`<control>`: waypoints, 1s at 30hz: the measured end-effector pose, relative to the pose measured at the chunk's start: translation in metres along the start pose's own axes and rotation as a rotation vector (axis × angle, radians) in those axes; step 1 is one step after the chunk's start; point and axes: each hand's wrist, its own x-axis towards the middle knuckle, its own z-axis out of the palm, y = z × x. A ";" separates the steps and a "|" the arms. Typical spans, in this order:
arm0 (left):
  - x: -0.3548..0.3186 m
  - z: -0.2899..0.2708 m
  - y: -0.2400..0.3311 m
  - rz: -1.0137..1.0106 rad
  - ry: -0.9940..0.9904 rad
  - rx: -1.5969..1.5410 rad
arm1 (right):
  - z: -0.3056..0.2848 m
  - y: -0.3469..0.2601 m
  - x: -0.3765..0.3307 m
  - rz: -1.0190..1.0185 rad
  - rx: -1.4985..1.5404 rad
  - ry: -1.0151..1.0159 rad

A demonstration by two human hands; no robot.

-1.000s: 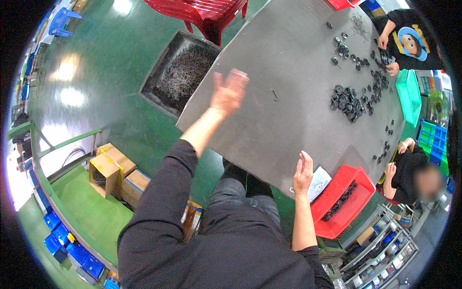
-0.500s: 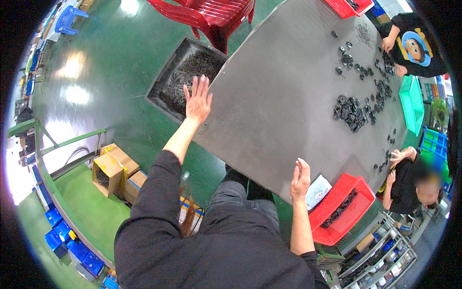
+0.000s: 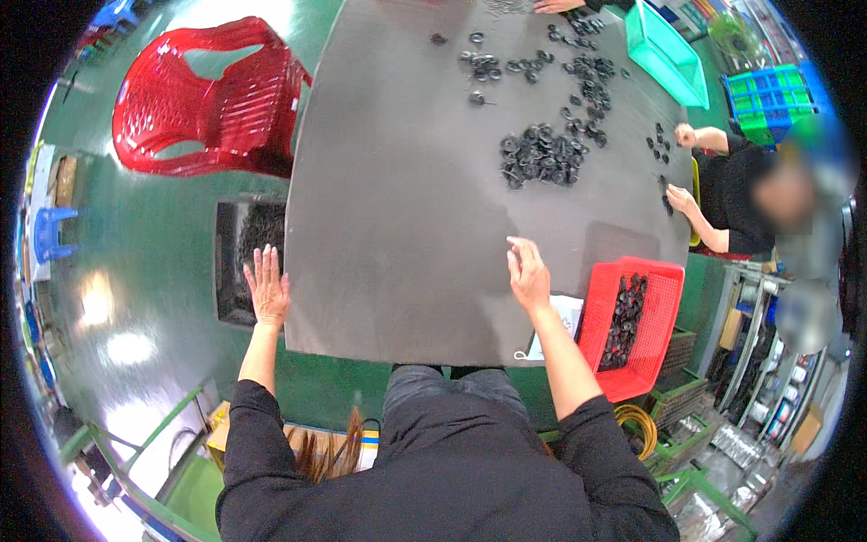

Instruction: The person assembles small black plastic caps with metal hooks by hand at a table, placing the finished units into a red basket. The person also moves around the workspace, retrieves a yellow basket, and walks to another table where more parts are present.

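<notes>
My left hand (image 3: 268, 287) is spread flat with fingers stretched out, holding nothing. It is at the left edge of the grey table (image 3: 397, 226), above a black tray (image 3: 226, 303) of dark, thin scraps on the floor. Over the near right part of the tabletop is my right hand (image 3: 529, 275), its fingers loosely bent and apart, with nothing visible in it. A pile of small black round parts with thin wire-like ends (image 3: 544, 155) lies beyond it. Beside my right forearm are a white printed sheet or bag (image 3: 567, 312) and a red plastic basket (image 3: 666, 316) holding more black parts.
A red plastic chair (image 3: 212, 99) stands left of the table. A turquoise basket (image 3: 668, 59) is at the far right edge. One co-worker (image 3: 736, 185) handles black parts on the right; another person's hand (image 3: 555, 5) reaches in at the far side.
My view has turned toward the right, so the table now sits straighter before me. My right hand has come farther over the tabletop. My left hand stays open near the tray.
</notes>
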 end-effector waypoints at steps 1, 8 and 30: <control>0.015 -0.003 0.011 0.025 0.022 -0.025 | 0.000 0.009 0.018 -0.007 0.006 0.011; 0.167 -0.026 0.240 0.364 0.098 -0.409 | -0.013 0.091 0.134 0.075 -0.121 0.037; 0.167 -0.048 0.324 0.300 0.012 -0.901 | 0.004 0.036 0.055 0.181 0.167 0.101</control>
